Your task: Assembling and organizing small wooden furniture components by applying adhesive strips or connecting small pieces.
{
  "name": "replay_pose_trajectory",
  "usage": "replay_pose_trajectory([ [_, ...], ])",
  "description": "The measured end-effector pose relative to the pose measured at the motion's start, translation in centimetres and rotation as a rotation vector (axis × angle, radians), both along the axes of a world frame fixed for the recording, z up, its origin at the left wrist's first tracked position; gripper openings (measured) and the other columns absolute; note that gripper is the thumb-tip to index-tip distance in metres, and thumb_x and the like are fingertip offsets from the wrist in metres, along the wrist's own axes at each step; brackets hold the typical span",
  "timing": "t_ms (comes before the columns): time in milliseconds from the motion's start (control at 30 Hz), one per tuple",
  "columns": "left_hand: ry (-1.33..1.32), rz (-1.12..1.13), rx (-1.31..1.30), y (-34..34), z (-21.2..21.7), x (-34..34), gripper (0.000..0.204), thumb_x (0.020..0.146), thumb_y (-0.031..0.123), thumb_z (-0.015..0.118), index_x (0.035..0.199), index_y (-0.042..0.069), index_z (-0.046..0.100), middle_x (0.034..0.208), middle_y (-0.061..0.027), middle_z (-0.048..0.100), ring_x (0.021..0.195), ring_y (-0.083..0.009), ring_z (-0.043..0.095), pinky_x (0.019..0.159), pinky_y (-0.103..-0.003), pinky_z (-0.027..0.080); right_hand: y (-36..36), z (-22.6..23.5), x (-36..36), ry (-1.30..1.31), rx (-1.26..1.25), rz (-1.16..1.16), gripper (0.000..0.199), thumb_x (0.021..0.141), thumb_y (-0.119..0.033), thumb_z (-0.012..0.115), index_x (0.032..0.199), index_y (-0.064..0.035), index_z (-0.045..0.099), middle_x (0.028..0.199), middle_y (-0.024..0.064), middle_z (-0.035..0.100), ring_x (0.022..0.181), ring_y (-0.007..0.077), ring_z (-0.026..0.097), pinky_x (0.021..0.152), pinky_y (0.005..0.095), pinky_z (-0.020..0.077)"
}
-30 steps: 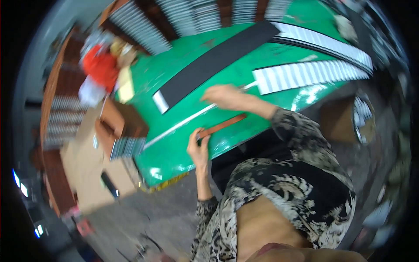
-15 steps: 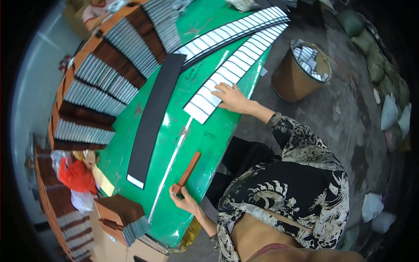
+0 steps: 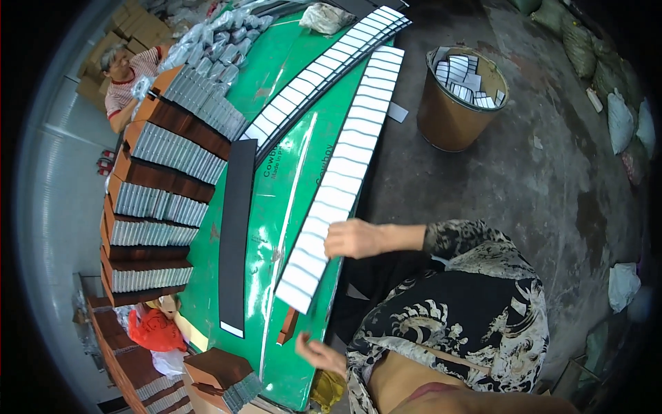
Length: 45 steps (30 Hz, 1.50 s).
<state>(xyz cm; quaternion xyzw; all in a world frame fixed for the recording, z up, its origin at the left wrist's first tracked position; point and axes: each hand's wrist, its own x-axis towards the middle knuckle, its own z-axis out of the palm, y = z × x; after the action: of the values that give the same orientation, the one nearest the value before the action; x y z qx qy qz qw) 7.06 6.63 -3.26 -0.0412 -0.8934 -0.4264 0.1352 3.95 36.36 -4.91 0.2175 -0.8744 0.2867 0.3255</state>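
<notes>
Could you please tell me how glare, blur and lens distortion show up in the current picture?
Head view: pale, glossy reflections on the green table; head view: the left hand slightly soft, while the dark lines on the white strip at the right hand read clearly; head view: fisheye bending and dark corners at the rim.

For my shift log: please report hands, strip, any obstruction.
Right hand on edge of striped strip. Left hand empty, near brown bar. Strip partly covers bar.
</notes>
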Motion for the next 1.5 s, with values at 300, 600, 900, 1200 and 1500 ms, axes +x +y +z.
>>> replay_pose_trajectory([
  [300,-0.585,0.118,0.826,6.7,4.4,-0.5,0.043,0.082,0.0,0.061,0.12,-0.001,0.041,0.096,-0.0124,0.059,0.072,-0.0186,0.061,0.06,-0.026,0.05,0.8,-1.4,5.1,0.086,-0.362,-0.609,0.027,0.076,-0.013,0.061,0.102,-0.0063,0.057,0.096,0.0071,0.057,0.088,0.0238,0.055,0.082,0.0426,0.044],
  [600,-0.463,-0.041,0.408,5.7,7.4,-1.4,0.055,0.08,0.006,0.067,0.123,-0.008,0.037,0.105,-0.0158,0.055,0.088,-0.0188,0.056,0.076,-0.03,0.048,11.5,-6.2,4.2,-0.256,-2.011,-0.31,0.03,0.089,-0.015,0.058,0.114,-0.0035,0.048,0.1,0.0057,0.058,0.089,0.0142,0.058,0.077,0.03,0.0489],
  [900,-0.375,-0.168,0.895,14.3,6.7,-10.8,0.042,0.086,0.005,0.057,0.125,0.005,0.041,0.097,-0.0055,0.054,0.08,-0.0125,0.052,0.065,-0.028,0.042,19.1,4.4,2.5,0.284,-1.543,-0.496,0.028,0.087,-0.016,0.059,0.109,-0.0003,0.052,0.099,0.0035,0.058,0.086,0.0097,0.055,0.077,0.0242,0.0452],
  [1200,-0.435,-0.372,1.073,28.3,3.0,-24.9,0.025,0.085,0.009,0.062,0.109,0.01,0.052,0.081,0.0023,0.054,0.065,-0.0064,0.047,0.056,-0.024,0.036,33.8,8.0,-6.6,0.251,-1.512,-0.3,0.021,0.086,-0.014,0.058,0.103,-0.0025,0.055,0.098,0.0039,0.06,0.085,0.0125,0.057,0.075,0.0277,0.0476],
  [1500,-0.478,-0.154,0.771,32.2,-0.1,-32.0,0.024,0.084,0.01,0.064,0.104,0.006,0.051,0.079,-0.0004,0.054,0.053,-0.0063,0.045,0.042,-0.018,0.032,41.6,-1.4,-12.6,-0.527,-1.624,-0.706,0.033,0.087,-0.022,0.056,0.101,0.0066,0.049,0.091,0.0118,0.057,0.075,0.0186,0.063,0.065,0.0318,0.0535],
])
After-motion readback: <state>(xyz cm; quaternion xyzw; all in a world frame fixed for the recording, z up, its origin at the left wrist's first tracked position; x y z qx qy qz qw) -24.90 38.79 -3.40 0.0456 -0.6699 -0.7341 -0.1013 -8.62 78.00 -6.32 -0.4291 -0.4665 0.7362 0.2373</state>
